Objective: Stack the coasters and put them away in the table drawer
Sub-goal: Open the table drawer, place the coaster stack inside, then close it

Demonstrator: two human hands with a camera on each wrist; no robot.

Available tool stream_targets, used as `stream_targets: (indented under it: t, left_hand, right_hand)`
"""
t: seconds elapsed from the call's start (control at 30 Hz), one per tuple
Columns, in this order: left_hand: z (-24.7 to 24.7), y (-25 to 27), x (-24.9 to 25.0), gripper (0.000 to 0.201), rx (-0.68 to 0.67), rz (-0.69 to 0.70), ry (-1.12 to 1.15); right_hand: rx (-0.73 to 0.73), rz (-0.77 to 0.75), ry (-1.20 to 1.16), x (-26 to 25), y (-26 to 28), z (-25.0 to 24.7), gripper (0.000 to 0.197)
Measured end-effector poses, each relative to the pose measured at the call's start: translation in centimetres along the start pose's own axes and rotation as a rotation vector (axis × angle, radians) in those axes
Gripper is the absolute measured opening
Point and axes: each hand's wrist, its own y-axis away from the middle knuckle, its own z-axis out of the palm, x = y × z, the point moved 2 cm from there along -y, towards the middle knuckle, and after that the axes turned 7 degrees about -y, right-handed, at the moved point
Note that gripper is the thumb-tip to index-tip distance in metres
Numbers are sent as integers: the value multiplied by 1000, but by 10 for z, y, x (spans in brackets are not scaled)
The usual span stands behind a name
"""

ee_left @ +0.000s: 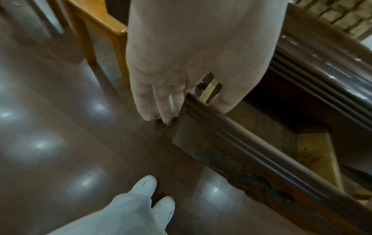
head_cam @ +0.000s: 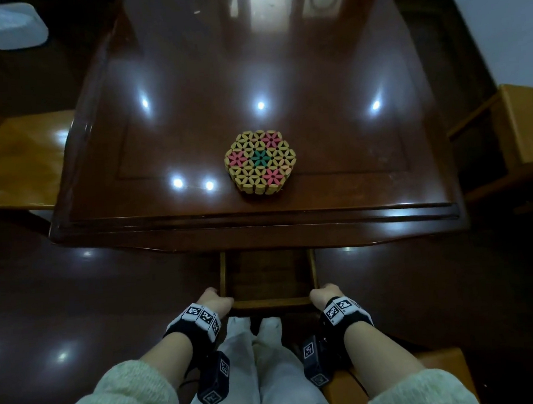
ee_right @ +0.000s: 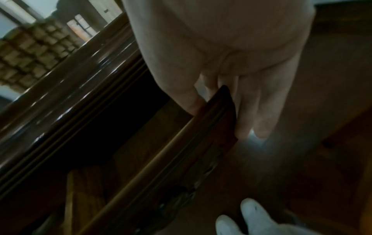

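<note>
A stack of hexagonal beaded coasters [head_cam: 261,162], yellow with pink flowers and a green centre, lies on the dark glossy table [head_cam: 337,193] near its front edge. Below that edge the table drawer [head_cam: 270,302] stands pulled out, its inside dark and bare as far as it shows. My left hand [head_cam: 217,303] pinches the left end of the drawer front [ee_left: 231,143], thumb inside, fingers [ee_left: 145,103] outside. My right hand [head_cam: 325,295] grips the right end of the drawer front [ee_right: 181,159] the same way. The coasters [ee_left: 342,14] [ee_right: 30,52] show above the table edge in both wrist views.
Light wooden chairs stand at the table's left [head_cam: 26,162] and right [head_cam: 521,127]. A white bin [head_cam: 10,25] sits on the floor at far left. My feet in white footwear [head_cam: 261,331] are under the drawer. Another wooden seat [head_cam: 444,366] is at lower right.
</note>
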Motion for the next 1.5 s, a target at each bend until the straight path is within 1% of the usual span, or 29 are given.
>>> stream_targets:
  t: [0.13, 0.27, 0.37, 0.43, 0.5, 0.57, 0.63, 0.73, 0.83, 0.9, 0.93, 1.0, 1.1, 1.17, 1.27, 1.37, 1.43, 1.5]
  left_hand:
    - [-19, 10, 11, 58, 21, 17, -78]
    - [-44, 22, 25, 49, 53, 65, -170]
    - [-64, 30, 35, 45, 58, 115, -204]
    - [-78, 35, 46, 39, 54, 159, -161]
    - [-92, 41, 60, 27, 73, 198, -70]
    - [-109, 44, 74, 19, 127, 236, -5]
    - [-125, 44, 87, 18, 187, 272, 42]
    - [-149, 38, 107, 29, 265, 307, 126]
    - [-172, 25, 129, 44, 303, 333, 236]
    - [-184, 22, 142, 46, 314, 333, 302]
    - [-188, 21, 149, 48, 313, 337, 327]
    - [-193, 12, 161, 59, 276, 356, 367]
    - [-193, -4, 178, 82, 204, 378, 398]
    - [-190, -13, 189, 90, 169, 383, 391]
    - [-181, -22, 200, 91, 163, 404, 292]
    - [-174, -26, 203, 85, 195, 435, 179]
    - [-174, -27, 204, 81, 209, 446, 158]
    - [-175, -26, 205, 77, 206, 438, 163]
  right_hand:
    - [-6, -40, 125, -11, 15, -16, 44]
    - [-16, -72, 150, -28, 32, -33, 42]
    - [-16, -134, 174, -46, 40, -42, 45]
    - [-31, -184, 118, -62, 36, -44, 48]
    - [-18, -255, 64, -81, 28, -49, 44]
    - [-2, -300, 2, -100, 41, -56, 36]
    - [17, -354, -55, -121, 58, -62, 35]
    - [4, -412, -119, -152, 65, -65, 38]
    - [3, -449, -209, -179, 57, -64, 53]
    - [-17, -448, -252, -198, 47, -61, 64]
    - [-21, -437, -267, -206, 46, -59, 70]
    - [-15, -425, -294, -221, 49, -57, 80]
    - [23, -420, -314, -239, 44, -56, 87]
    - [27, -420, -338, -247, 37, -55, 91]
    - [2, -422, -299, -254, 30, -47, 97]
    - [25, -420, -218, -257, 24, -39, 98]
    - [13, -415, -208, -259, 23, -38, 99]
    - [-4, -400, -203, -260, 22, -39, 95]
